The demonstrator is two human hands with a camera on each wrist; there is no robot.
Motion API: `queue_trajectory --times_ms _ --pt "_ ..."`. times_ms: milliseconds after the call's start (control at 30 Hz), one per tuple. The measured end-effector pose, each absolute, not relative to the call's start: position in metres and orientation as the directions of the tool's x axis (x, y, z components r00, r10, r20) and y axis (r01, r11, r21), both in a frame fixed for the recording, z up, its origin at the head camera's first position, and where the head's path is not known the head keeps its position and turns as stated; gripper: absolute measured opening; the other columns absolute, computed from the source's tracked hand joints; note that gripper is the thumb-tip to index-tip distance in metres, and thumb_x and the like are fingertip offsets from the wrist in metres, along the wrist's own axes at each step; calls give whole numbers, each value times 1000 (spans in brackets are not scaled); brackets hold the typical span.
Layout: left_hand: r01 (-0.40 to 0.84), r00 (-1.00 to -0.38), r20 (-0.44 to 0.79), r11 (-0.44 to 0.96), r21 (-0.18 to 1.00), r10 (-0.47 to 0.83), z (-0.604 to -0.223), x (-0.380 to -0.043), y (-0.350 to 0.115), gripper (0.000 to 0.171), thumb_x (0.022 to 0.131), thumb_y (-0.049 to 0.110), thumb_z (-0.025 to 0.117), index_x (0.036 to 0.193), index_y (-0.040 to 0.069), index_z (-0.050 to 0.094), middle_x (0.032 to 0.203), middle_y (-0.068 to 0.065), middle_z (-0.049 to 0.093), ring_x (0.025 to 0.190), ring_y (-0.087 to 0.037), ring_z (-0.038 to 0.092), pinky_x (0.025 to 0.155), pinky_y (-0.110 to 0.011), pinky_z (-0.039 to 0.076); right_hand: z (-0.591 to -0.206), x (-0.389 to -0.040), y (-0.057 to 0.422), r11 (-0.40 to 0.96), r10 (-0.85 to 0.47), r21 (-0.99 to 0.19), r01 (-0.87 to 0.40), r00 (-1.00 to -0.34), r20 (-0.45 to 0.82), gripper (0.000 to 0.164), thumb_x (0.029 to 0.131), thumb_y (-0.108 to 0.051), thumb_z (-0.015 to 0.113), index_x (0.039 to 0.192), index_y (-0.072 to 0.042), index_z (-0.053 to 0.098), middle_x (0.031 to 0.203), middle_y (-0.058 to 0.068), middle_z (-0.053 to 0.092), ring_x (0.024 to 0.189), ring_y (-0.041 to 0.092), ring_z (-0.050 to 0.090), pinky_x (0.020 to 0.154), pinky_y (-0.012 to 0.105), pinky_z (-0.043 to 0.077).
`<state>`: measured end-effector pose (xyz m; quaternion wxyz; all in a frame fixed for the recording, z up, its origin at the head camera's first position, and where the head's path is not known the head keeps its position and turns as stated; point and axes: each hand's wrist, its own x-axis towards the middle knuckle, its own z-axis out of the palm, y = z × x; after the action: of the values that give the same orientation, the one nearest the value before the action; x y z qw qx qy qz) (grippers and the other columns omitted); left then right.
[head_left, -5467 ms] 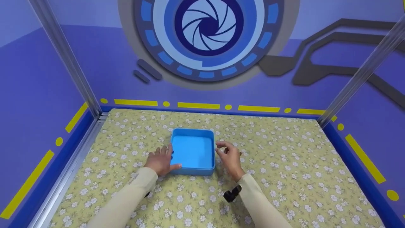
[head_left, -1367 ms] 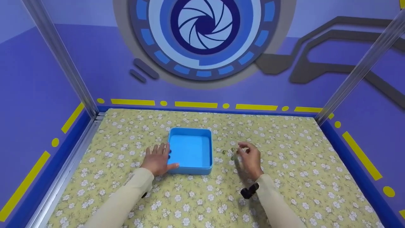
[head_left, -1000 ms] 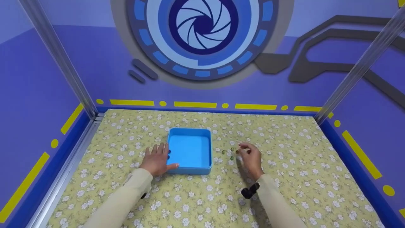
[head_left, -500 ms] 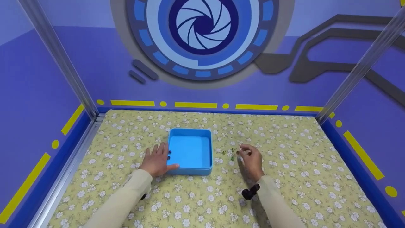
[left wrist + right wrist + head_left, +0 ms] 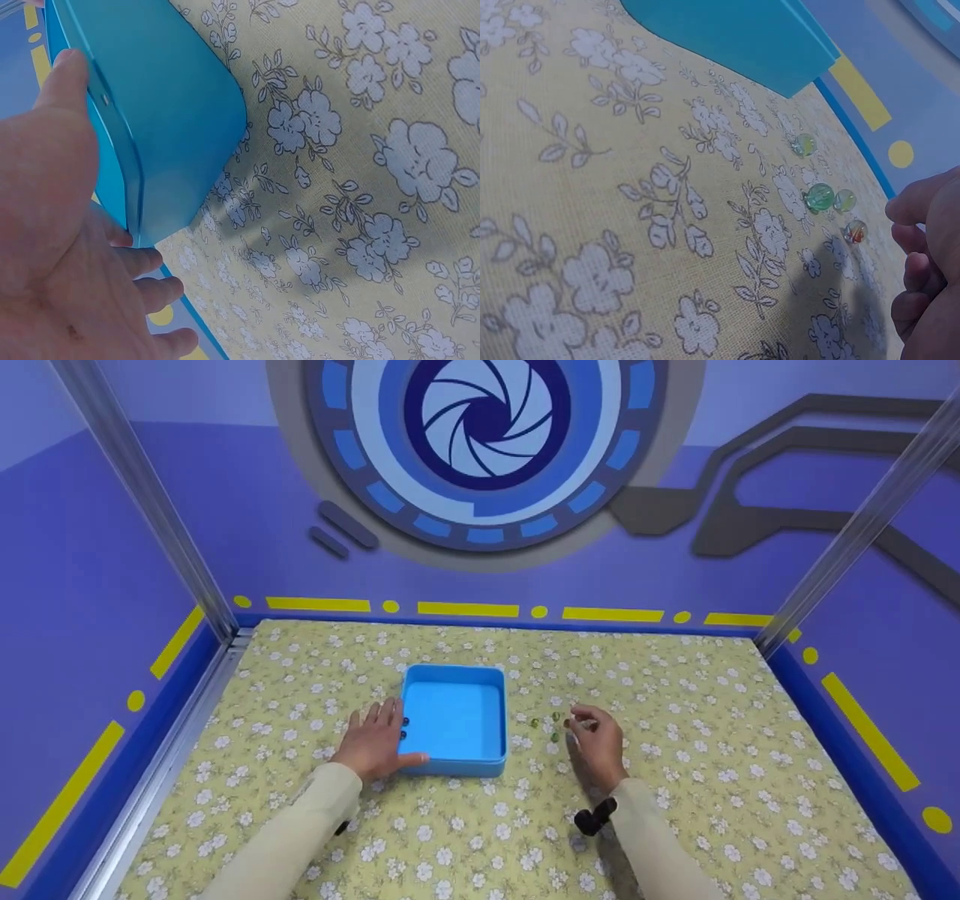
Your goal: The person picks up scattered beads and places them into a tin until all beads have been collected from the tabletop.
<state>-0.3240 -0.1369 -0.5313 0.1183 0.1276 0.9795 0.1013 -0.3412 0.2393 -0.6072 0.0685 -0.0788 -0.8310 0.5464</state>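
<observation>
Head view first, and we have the box (image 5: 454,720) as our landmark. Along its left wall lies the left hand (image 5: 373,739), fingers straight, thumb (image 5: 414,759) over the near rim; it grips nothing, and we read that as steadying. Two dark dots (image 5: 406,721) show between those fingers and the box's inside; what they are, we cannot tell. Now to the right of the box: three greenish marbles (image 5: 555,737) sit on the flowered cloth (image 5: 675,810), and beyond them, farthest from the box, is the red marble (image 5: 568,723), right at the fingertips of the right hand (image 5: 598,739). Those fingers are bent; whether they touch the marble, we cannot tell from here.

Over to the left wrist: thumb on the box's rim, the other fingers spread past its corner, nothing clamped.

And the right wrist: all four marbles sit on the cloth outside the box, one nearer to it, the rest in a loose cluster. The red marble shows clear of the bent fingertips, so we see no firm hold; whether the tips meet each other, we cannot tell.

So, our call: the step in hand is fingertip work at the red marble, beside the box. The next move, we judge, calls for a light, exact touch, because smooth round marbles roll easily and the neighbours lie near.
</observation>
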Motion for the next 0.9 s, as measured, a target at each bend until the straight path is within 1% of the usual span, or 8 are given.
queue_trajectory --times_ms 233,333,533,900 --pt "218 -941 -206 946 240 269 -532 -325 -137 108 82 67 61 154 1 16 161 -19 19 147 -41 20 116 -64 14 -612 -342 240 408 194 -912 40 -980 44 24 95 -14 62 118 -7 66 110 10 62 92 21 60 72 29 51" --pt "221 -942 -197 942 251 273 -531 -325 -137 107 82 66 61 154 0 17 160 -19 19 147 -41 21 116 -65 14 -613 -343 240 413 194 -910 34 -980 52 24 95 -13 62 117 -6 66 111 10 62 92 21 61 72 28 52" --pt "221 -946 -179 940 259 272 -533 -326 -136 106 83 64 63 154 0 18 160 -19 21 146 -41 22 115 -65 15 -614 -345 240 411 197 -911 31 -979 56 23 94 -8 62 117 -5 66 112 12 64 96 22 62 75 29 51" --pt "240 -942 -172 938 250 287 -534 -328 -132 104 84 64 61 154 1 18 161 -17 19 147 -40 21 115 -65 17 -617 -348 239 441 191 -897 38 -980 53 23 94 -9 63 116 -7 67 109 11 65 94 22 60 78 33 49"
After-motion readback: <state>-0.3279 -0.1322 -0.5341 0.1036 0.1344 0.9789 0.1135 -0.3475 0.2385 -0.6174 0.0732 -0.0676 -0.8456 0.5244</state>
